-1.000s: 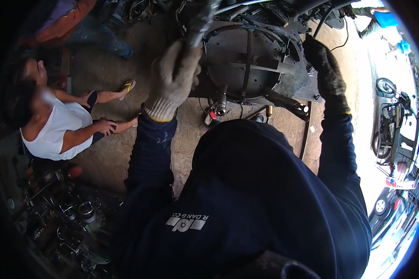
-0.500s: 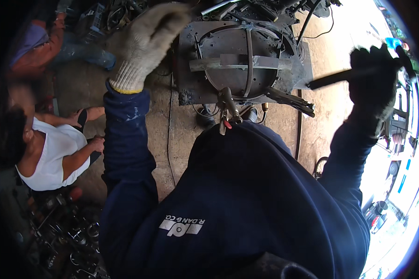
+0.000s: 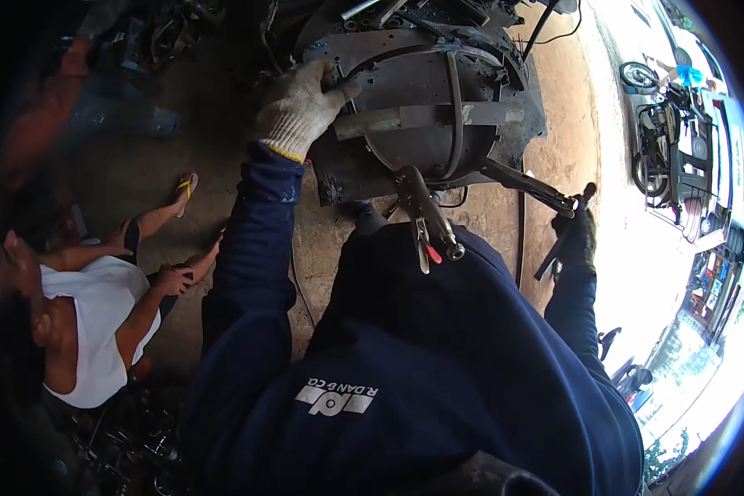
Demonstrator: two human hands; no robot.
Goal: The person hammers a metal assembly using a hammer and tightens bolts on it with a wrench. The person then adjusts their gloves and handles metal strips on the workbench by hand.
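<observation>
Since half a second ago, both arms have been coming down: the left hand, which was raised with its fingers spread above the work, is now landing on the upper left edge of the round dark steel housing, and the right hand, which was held high out at the right gripping a dark bar, is now hanging low beside the right thigh.

In the head view, the left hand, wearing a white knitted work glove, is curling its fingers over the rim of the housing, gripping it next to the flat grey metal bar that is lying across the housing's face. The right hand, in a dark glove, is closing around a dark slim tool; exactly what kind of tool it is cannot be made out. The housing is sitting at the top middle of the picture, just in front of the person in the navy long-sleeved shirt. Silver locking pliers with red-tipped handles are clamping onto its lower edge and hanging down toward the person's chest. Another person in a white sleeveless top is crouching well apart at the left, on the bare concrete floor
</observation>
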